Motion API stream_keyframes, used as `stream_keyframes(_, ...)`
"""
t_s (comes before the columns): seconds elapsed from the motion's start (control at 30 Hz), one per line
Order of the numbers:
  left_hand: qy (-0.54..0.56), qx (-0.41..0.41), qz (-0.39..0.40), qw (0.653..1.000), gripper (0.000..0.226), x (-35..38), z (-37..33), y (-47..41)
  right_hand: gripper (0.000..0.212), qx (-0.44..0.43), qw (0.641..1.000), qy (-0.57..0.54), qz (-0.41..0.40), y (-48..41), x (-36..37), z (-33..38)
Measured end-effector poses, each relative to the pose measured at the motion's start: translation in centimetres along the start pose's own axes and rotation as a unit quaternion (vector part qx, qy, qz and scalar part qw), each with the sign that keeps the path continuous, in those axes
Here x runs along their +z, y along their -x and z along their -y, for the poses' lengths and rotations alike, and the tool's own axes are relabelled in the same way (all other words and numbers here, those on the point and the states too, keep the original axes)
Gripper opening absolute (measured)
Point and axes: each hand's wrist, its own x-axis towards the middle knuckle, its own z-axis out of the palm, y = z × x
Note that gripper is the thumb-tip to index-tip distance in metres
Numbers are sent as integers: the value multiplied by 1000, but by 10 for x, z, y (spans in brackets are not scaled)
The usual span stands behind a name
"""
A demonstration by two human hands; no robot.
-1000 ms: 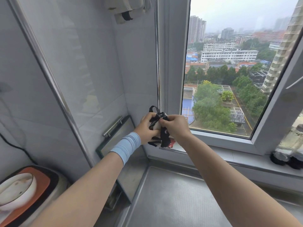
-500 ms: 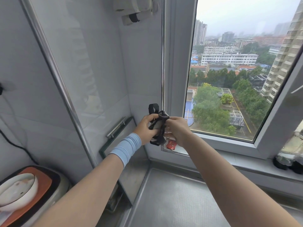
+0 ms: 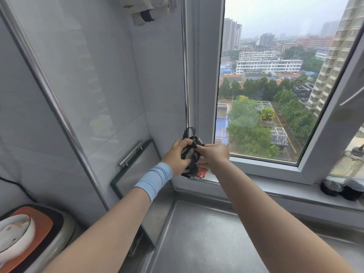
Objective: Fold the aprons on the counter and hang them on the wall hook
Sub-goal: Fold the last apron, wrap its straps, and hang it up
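Black, soft and light, the bunched apron (image 3: 191,157) is clamped in the left grip (image 3: 176,157) and pinched by the right grip (image 3: 214,154); its strap loop (image 3: 189,131) likely suits hooking.

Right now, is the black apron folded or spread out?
Folded: the black apron is a small bundle gripped between the left hand and the right hand, with one strap loop sticking up.

Black apron (image 3: 192,154); pale-blue wristband (image 3: 153,179); red packet (image 3: 201,172).
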Motion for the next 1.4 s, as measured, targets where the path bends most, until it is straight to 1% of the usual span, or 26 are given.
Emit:
stream_keyframes(0.1,-59,0,-4,998,49,5,-1,-3,20,-48,999,10,-12,-2,-1,-6)
stream_keyframes(0.17,-99,5,-9,995,51,5,-4,-2,11,-48,999,-7,23,-2,-2,-11)
stream_keyframes(0.2,-116,5,-8,993,53,5,-3,-2,6,-37,998,-22,51,-3,-2,-12)
stream_keyframes(0.27,-153,1,-1,988,58,6,-1,0,9,-12,993,-42,107,-4,-1,-10)
stream_keyframes(0.4,-209,15,-26,977,63,8,5,3,21,71,981,-107,145,-4,-2,-6)
stream_keyframes(0.5,-233,52,-53,970,57,9,6,7,36,84,979,-108,151,-6,-1,-11)
stream_keyframes(0.53,-234,64,-60,968,55,9,7,8,36,88,978,-104,155,-6,-1,-13)
stream_keyframes(0.6,-227,78,-73,968,50,6,7,10,35,95,977,-89,170,-6,-1,-14)
stream_keyframes(0.67,-244,92,-78,962,41,1,6,11,36,110,974,-67,186,-5,-1,-13)
stream_keyframes(0.7,-258,97,-72,959,39,0,5,12,32,115,974,-58,184,-4,0,-13)
stream_keyframes(0.77,-260,98,-63,959,36,-1,5,13,22,109,984,-46,135,-3,3,-15)
stream_keyframes(0.87,-211,76,-83,971,36,1,5,14,10,69,995,-56,41,-2,8,-17)
stream_keyframes(0.93,-159,4,-85,984,47,1,3,16,11,25,999,-43,17,-3,9,-19)
stream_keyframes(1.0,-59,-71,-62,994,62,0,4,15,17,-19,999,-33,39,-1,8,-21)
stream_keyframes(1.03,15,-111,-36,993,69,-2,5,14,19,-43,997,-34,59,-1,7,-22)
stream_keyframes(1.07,100,-142,-17,985,74,-3,5,12,20,-68,994,-32,77,0,6,-22)
stream_keyframes(1.1,184,-178,1,967,73,-4,4,11,20,-92,992,-24,88,0,5,-21)
stream_keyframes(1.13,263,-213,11,941,62,-5,3,9,21,-114,989,-11,98,1,4,-19)
stream_keyframes(1.2,367,-246,22,897,17,-10,-7,7,21,-145,982,17,121,2,2,-15)
stream_keyframes(1.23,383,-250,40,888,12,-12,-10,6,20,-154,978,29,139,4,1,-13)
stream_keyframes(1.3,373,-267,66,886,30,-14,-13,5,21,-167,968,53,179,7,-1,-10)
stream_keyframes(1.37,321,-278,69,903,48,-14,-13,6,22,-178,961,77,199,9,-3,-5)
stream_keyframes(1.4,311,-282,68,905,52,-12,-10,5,22,-179,960,90,195,10,-4,-3)
